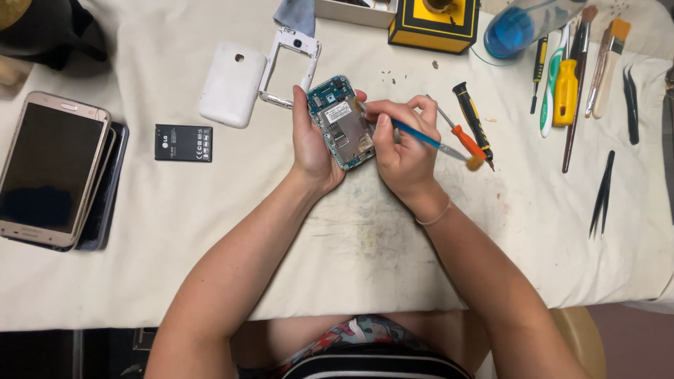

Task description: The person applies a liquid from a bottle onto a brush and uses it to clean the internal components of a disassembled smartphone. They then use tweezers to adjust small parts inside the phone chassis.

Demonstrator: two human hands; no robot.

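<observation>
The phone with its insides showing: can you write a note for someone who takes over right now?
Left hand holds the opened phone, board side up, above the table.
Right hand holds a blue-handled tool, tip on the board's upper edge.
Done: white back cover, white frame and battery are off and lie to the left.
Left: the board is still in the phone.
Two screwdrivers lie just right of the hands.
</observation>
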